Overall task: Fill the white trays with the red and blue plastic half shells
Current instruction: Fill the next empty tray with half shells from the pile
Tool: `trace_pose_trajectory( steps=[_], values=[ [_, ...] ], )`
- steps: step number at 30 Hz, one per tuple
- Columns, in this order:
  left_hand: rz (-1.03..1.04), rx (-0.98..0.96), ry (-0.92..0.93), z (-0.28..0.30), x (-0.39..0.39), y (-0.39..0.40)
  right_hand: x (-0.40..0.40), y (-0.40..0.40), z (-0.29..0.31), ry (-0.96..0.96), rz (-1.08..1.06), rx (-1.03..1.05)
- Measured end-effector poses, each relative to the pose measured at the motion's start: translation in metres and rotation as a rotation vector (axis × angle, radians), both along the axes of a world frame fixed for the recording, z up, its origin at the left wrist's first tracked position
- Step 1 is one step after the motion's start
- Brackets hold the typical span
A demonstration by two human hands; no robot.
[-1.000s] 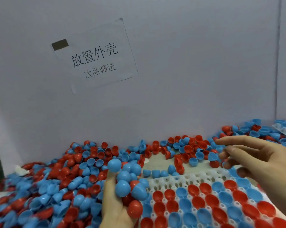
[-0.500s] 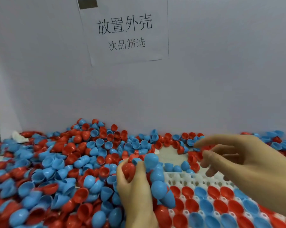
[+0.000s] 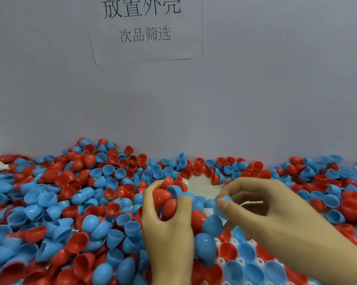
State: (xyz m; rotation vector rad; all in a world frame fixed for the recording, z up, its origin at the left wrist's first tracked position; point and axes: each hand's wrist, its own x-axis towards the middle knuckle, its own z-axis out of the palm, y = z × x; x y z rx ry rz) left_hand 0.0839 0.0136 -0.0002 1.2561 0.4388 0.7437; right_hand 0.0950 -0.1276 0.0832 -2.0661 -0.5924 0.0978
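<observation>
Your left hand (image 3: 169, 221) clutches handful of red and blue half shells (image 3: 167, 199). Right hand (image 3: 261, 208) pinches one blue shell (image 3: 219, 210). White tray (image 3: 243, 242), bench's near right corner: visible pockets mostly filled. Loose pile (image 3: 74, 202) remains, so plenty left.

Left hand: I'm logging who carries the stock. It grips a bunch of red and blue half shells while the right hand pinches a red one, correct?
Not quite. In the head view the right hand pinches a blue half shell, not a red one. The left hand does grip a bunch of red and blue half shells.

Factory sorting bench – posted work sign (image 3: 144, 27), bulk plastic shells (image 3: 50, 202)
</observation>
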Motion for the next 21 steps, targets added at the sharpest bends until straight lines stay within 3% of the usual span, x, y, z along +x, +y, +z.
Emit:
trace_pose_trajectory(
  steps=[7,12,21],
  values=[
    [0.078,-0.275,0.073,-0.008,0.004,0.012,0.000,0.002,0.001,0.013,-0.069,0.360],
    [0.083,-0.260,0.061,-0.006,0.004,0.008,-0.003,0.019,-0.012,0.059,0.042,0.231],
    [0.051,-0.239,-0.007,-0.007,0.003,0.008,-0.005,0.021,-0.014,0.028,0.024,0.079]
  ],
)
